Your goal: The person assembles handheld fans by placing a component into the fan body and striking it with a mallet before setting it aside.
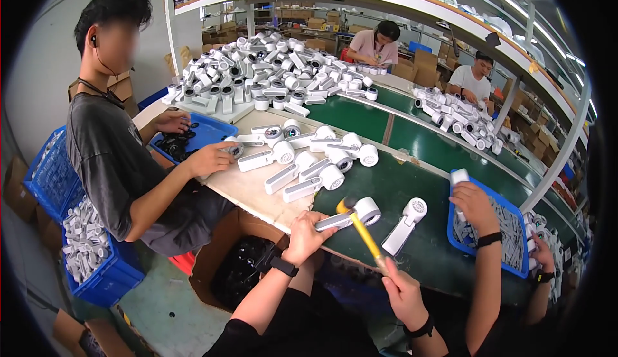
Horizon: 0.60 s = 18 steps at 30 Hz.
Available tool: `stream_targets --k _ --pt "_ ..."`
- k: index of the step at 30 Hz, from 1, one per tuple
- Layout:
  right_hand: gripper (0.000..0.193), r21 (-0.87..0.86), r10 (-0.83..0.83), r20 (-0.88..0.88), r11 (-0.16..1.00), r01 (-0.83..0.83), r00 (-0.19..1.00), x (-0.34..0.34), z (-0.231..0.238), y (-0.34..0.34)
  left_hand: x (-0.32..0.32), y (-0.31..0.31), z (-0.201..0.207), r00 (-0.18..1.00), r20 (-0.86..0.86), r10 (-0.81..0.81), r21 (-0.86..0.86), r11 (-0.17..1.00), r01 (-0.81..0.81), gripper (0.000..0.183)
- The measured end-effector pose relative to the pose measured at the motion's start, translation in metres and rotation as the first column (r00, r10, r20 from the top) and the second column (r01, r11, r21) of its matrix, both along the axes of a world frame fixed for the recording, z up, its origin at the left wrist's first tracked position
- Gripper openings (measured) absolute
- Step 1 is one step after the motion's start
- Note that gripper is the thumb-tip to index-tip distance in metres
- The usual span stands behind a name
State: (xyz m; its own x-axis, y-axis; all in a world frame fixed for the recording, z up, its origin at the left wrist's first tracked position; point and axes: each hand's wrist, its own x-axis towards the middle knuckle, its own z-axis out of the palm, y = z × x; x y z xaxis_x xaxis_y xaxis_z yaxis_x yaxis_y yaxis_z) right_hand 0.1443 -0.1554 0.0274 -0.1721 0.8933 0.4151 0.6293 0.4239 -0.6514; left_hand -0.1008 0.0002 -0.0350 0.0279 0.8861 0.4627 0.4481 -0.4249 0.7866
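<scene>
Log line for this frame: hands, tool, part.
left hand: holds white handheld device on green table | right hand: grips yellow-handled hammer, head at device | second device: lying alongside

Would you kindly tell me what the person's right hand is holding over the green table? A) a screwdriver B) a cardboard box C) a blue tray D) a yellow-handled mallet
D: the right hand grips the yellow handle of a mallet whose head sits at the white handheld device that the left hand holds on the green table.
</scene>
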Motion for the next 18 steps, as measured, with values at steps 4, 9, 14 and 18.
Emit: stream_targets --k 4,9,14,18 --pt "0.044 -0.08 0.055 0.043 0.995 -0.052 0.998 0.001 0.002 0.004 0.0 0.001 0.0 0.998 -0.049 0.027 -0.005 1.0 -0.027 0.03" --pt "0.043 -0.046 0.093 -0.008 0.995 -0.094 0.996 -0.011 -0.001 0.002 0.001 0.006 -0.004 0.993 -0.081 0.088 -0.125 0.987 -0.097 0.039" --pt "0.043 0.021 0.134 0.029 0.991 -0.135 0.991 -0.019 -0.004 0.008 0.003 0.007 -0.01 0.998 0.045 0.044 -0.029 0.999 -0.043 0.04" --pt "0.043 -0.007 0.144 0.078 0.99 -0.143 0.987 -0.016 0.008 0.004 -0.003 0.002 -0.008 0.995 -0.043 0.093 -0.09 0.991 -0.096 0.035"
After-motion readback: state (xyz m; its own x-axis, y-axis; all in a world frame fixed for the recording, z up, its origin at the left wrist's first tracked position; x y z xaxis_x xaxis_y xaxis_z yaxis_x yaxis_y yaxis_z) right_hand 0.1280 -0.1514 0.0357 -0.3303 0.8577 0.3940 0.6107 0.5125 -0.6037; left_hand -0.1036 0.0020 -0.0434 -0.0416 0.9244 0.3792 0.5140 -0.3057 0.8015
